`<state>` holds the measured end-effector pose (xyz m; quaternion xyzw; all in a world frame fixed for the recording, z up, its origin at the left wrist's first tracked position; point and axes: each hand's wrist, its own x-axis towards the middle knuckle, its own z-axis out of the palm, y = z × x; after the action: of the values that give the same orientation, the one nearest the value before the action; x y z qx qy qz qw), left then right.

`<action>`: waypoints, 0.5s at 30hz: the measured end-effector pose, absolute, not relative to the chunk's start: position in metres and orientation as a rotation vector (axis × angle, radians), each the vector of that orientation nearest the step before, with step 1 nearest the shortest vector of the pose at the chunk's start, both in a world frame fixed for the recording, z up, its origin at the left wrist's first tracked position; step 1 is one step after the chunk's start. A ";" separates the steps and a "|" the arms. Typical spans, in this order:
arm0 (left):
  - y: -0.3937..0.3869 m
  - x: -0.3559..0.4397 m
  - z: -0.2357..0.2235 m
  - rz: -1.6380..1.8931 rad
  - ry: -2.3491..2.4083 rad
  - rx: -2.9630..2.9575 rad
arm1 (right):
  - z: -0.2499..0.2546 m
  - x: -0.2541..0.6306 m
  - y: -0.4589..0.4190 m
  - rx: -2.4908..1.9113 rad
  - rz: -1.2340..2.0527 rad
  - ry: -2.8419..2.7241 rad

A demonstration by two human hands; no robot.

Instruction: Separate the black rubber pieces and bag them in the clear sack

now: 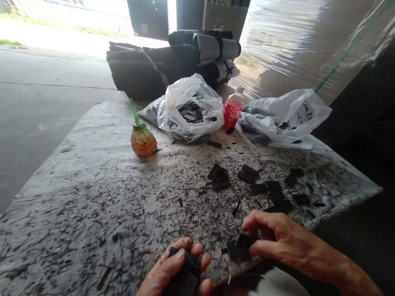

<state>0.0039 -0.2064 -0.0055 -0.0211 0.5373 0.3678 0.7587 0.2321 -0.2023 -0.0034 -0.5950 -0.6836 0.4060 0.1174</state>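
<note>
My left hand (pixel 163 278) is at the front edge of the table, fingers curled round a bunch of small black rectangular pieces (pixel 186 281), with the thumb pressed on top. To the right, my right hand (pixel 269 236) pinches a black piece (pixel 244 241) between thumb and fingers, low over the table edge. Another dark piece (pixel 237 251) lies just under it. Beyond my right hand, several loose black pieces (pixel 273 188) are scattered on the table. Whether they are rubber or foam I cannot tell.
Thin black trimmings litter the pale table (pixel 102 127). Behind stand a white plastic bag (pixel 192 97) of black pieces, a red-labelled bottle (pixel 233 109), a second bag (pixel 283 120), and an orange bulb-shaped bottle (pixel 143 141) with a green spout. Rolled black sheets (pixel 150 65) lie at the back.
</note>
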 end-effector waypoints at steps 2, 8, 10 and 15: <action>-0.207 0.006 -0.002 0.816 1.178 -0.066 | -0.005 0.223 -0.212 -1.700 1.176 -2.080; -0.212 0.006 0.001 0.882 1.131 -0.059 | -0.010 0.209 -0.220 -1.815 0.952 -2.133; -0.213 0.005 -0.001 0.889 1.114 -0.050 | -0.009 0.209 -0.219 -1.837 1.056 -2.007; -0.220 0.008 -0.007 0.885 1.083 -0.041 | -0.003 0.202 -0.221 -1.664 1.553 -1.443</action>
<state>0.0080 -0.2199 -0.0073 -0.0188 0.4983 0.4073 0.7651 0.2015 -0.2210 -0.0027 -0.6020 -0.5223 0.5618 0.2216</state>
